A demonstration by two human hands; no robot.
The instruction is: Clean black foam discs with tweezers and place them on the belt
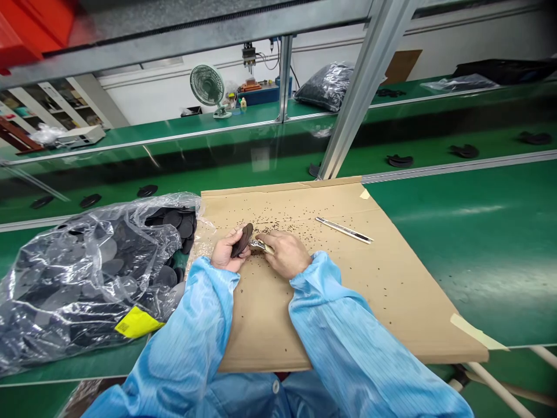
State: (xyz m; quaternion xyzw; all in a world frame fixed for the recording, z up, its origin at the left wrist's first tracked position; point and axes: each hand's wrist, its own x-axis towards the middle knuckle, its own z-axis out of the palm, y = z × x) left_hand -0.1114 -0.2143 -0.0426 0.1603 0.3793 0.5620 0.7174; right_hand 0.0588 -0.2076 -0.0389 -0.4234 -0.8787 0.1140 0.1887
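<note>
Over the cardboard sheet (348,307), my left hand (227,251) grips a dark round disc-shaped part (242,239), held tilted on its edge. My right hand (287,253) is closed around small pliers-like cutters (263,246) with pale handles. Their metal jaws touch or nearly touch the disc's right edge; the exact contact is too small to make out. Many tiny dark bits (282,223) lie scattered on the cardboard around and beyond both hands. A slim utility knife (343,230) rests on the sheet to the right of my right hand.
A clear plastic bag (87,278) full of dark discs lies at left, with a yellow label (138,323). Behind the cardboard runs a green conveyor (243,162) carrying several dark parts. A metal post (361,87) rises at the sheet's far edge. A fan (208,87) stands beyond.
</note>
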